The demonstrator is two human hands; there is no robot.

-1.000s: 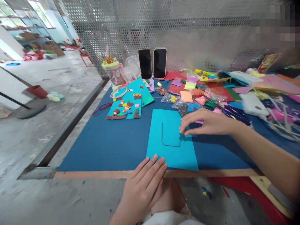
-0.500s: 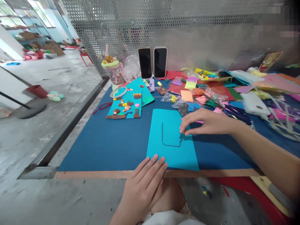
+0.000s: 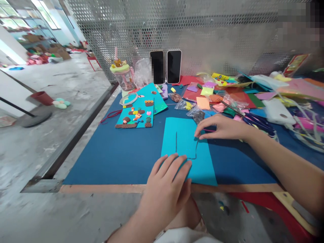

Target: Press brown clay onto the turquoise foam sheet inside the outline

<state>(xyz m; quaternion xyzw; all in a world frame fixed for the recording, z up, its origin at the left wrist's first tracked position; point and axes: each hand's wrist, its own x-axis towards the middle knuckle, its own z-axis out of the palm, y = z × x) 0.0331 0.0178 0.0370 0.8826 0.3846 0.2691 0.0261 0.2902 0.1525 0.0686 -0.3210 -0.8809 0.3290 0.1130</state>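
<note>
Left hand: lower middle of the frame, the left hand [image 3: 167, 189] loosely bent, gripping nothing visible; it has moved up the sheet [image 3: 183, 126], covering the strand's lower-left bend. Contact unclear.
Strand: dark strand [image 3: 176, 142], on the sheet right of centre, roughly U-shaped.
Right hand: the right hand [image 3: 215, 126] pinches the strand's right end, slightly higher than before, so that side now looks straighter.
Worktop: decorated card [image 3: 140, 104] at centre-left; two phones [image 3: 174, 66] upright at upper centre.
</note>
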